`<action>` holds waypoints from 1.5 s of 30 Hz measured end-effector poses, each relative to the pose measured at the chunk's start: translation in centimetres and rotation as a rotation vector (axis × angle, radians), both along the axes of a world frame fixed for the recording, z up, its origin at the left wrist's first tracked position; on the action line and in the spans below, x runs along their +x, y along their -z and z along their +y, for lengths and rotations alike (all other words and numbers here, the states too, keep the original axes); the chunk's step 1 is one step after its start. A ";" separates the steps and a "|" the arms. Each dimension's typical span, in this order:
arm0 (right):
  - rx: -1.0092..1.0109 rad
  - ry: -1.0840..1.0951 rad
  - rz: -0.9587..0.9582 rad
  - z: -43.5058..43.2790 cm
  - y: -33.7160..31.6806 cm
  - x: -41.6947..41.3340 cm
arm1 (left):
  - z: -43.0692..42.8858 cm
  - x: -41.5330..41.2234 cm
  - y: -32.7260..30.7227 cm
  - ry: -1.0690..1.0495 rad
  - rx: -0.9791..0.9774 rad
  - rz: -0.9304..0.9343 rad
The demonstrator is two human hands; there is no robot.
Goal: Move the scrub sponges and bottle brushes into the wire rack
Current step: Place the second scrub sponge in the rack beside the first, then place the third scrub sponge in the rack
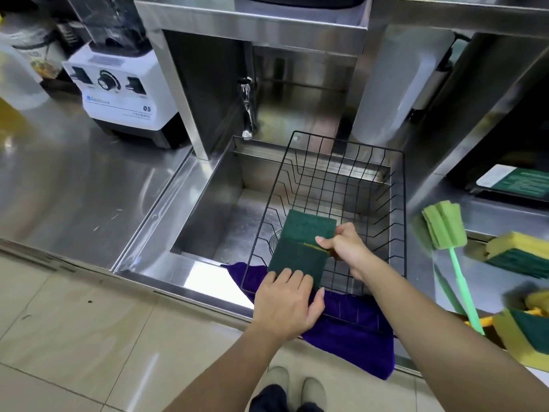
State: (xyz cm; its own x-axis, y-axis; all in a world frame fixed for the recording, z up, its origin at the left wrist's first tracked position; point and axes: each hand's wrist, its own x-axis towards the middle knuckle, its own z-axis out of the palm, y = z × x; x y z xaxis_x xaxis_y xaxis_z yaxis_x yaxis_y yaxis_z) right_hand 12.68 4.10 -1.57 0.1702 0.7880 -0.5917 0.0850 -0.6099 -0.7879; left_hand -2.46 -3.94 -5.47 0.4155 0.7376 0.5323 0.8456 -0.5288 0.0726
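- Two green scrub sponges (pixel 300 242) sitting scour-side up at the near-left corner of the black wire rack (pixel 398 203), which straddles the sink (pixel 208 209) over a purple cloth (pixel 350 331).
- Left hand (pixel 286 301) lying flat on the near sponge, grip released, just pressing. Right hand (pixel 344 248) pinching the right edges where the two sponges meet, grip closed on them.
- Probably best to lay them flat on the rack floor and let go gently so nothing tips.
- Still waiting on the right tabletop: green bottle brush (pixel 445 230), plus more yellow-green sponges (pixel 517 252) near the right edge.
- Cut off at the frame: lower-right sponges, exact count unclear. Can't tell if the two sponges overlap or just butt together.
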 end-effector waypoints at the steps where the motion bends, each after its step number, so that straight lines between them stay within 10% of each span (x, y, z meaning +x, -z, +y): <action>1: -0.009 -0.024 -0.010 0.0 0.0 -0.1 | 0.0 0.0 0.0 -0.001 0.004 0.000; 17: 0.053 -0.258 -0.530 -1.8 -2.3 2.0 | 0.2 0.1 -0.2 0.035 -0.018 0.033; 26: 0.298 0.158 -0.585 -5.9 -5.7 10.0 | -1.5 5.2 -1.8 0.118 -0.068 0.015; 34: 0.028 0.418 -1.068 -13.2 -4.8 18.4 | -3.4 9.9 -1.1 0.269 -0.120 0.146; 41: -0.405 0.534 -0.854 -17.8 -2.4 21.9 | -3.2 10.1 -0.8 0.272 -0.121 0.144; 45: -0.271 0.574 -0.628 -17.4 -3.0 22.5 | -3.2 10.0 -0.8 0.261 -0.131 0.136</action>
State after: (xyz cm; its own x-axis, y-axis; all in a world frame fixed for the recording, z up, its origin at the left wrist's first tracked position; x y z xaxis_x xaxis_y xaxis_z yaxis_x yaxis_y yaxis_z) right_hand 35.13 -13.33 1.39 0.8510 0.3279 -0.4102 0.0762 -0.8499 -0.5213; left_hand 7.58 -7.17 -4.63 0.6603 0.6554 0.3667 0.6895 -0.7226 0.0500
